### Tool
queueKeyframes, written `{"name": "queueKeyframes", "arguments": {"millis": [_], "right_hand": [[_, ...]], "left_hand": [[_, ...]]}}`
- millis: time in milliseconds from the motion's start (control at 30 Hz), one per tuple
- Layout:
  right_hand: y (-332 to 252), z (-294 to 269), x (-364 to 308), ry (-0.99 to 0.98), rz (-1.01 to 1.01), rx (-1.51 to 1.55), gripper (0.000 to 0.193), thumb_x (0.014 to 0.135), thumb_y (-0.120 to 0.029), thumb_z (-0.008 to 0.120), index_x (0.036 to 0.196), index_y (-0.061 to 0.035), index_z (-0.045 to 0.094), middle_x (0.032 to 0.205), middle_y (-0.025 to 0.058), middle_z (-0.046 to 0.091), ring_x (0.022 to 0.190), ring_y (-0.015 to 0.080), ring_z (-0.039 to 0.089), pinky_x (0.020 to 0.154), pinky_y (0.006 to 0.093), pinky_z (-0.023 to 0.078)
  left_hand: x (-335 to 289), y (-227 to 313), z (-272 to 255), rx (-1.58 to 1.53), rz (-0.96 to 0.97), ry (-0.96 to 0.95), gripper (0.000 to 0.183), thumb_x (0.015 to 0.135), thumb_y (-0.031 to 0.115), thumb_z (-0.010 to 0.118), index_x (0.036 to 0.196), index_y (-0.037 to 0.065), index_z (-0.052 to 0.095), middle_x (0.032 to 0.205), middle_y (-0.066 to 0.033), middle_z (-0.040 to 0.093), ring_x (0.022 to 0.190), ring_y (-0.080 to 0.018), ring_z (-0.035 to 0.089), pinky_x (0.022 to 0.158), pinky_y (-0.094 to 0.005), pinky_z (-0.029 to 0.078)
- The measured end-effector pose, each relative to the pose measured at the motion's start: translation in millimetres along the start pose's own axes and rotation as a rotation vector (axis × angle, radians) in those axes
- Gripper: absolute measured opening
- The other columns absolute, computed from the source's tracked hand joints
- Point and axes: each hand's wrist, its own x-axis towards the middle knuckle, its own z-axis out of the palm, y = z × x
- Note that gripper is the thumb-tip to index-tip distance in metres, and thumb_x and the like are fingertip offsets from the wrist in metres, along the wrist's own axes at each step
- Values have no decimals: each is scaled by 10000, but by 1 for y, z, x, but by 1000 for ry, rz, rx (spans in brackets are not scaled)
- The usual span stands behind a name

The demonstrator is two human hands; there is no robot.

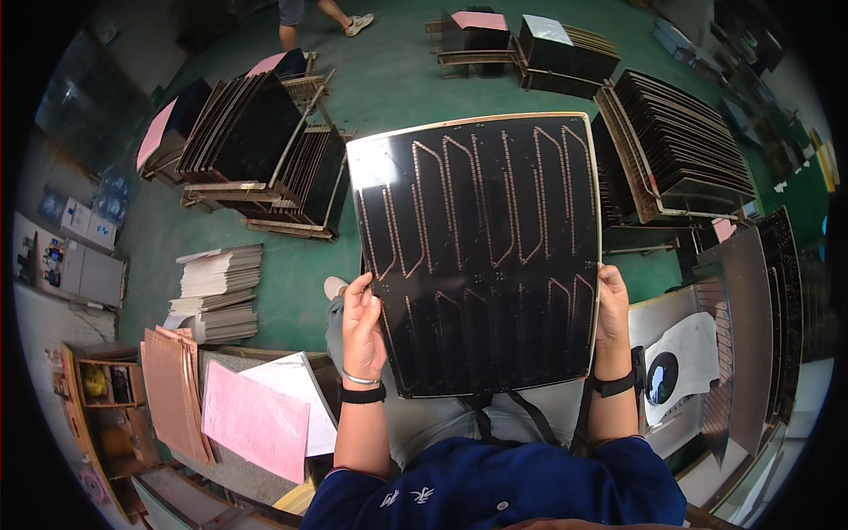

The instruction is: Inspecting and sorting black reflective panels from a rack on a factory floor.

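A large black circuit board panel (pixel 481 331) with copper-coloured zigzag tracks and a pale edge is held up in front of my body. My left hand (pixel 360 327) grips its left edge, thumb along the border. On the opposite edge, my right hand (pixel 611 305) has its fingers closed around the side at about the same height. Light glares off the panel's upper left corner. The panel hides part of my lap and the floor behind it.
Wooden racks of upright dark panels stand at left (pixel 243 124) and right (pixel 685 146). Pink paper (pixel 256 415) and brown boards (pixel 177 389) lie at lower left, near a paper stack (pixel 216 291). A light tray (pixel 680 327) sits right. Another person's legs (pixel 331 13) show far off.
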Motion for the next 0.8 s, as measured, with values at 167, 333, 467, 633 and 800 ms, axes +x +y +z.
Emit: {"name": "queueKeyframes", "arguments": {"millis": [167,333,467,633,800], "right_hand": [[-2,19,-2,16,112,65,359,891,-204,577,1204,-48,495,1254,127,513,1102,205,541,912,324,468],[7,13,-28,25,331,-377,668,847,-273,638,1362,28,337,1330,108,455,1222,195,433,1041,317,294],[19,21,-10,103,196,-532,423,916,-132,526,1293,29,419,1197,75,543,1077,138,515,940,275,384],[91,40,35,173,-54,-721,346,940,-68,465,1260,59,436,1142,107,571,1021,130,536,893,254,411],[179,36,62,227,-89,-999,410,934,-52,446,1324,52,378,1210,208,555,1110,219,544,930,296,412]], "left_hand": [[6,-6,-2,98,46,72,360,907,36,506,1259,33,430,1158,-53,553,1043,-113,520,941,-257,400],[34,-26,-6,102,-9,39,388,927,78,488,1301,39,395,1196,-103,558,1076,-174,534,949,-290,410],[68,-87,-55,419,-213,172,377,944,139,478,1310,74,410,1176,-115,574,945,-172,592,804,-302,500],[82,-162,-111,860,37,159,205,879,-25,485,1053,5,590,1011,-115,635,949,-191,611,830,-282,474],[87,-188,-108,1147,-40,189,175,828,-6,522,963,42,624,915,-161,628,853,-331,599,765,-374,477]]}}
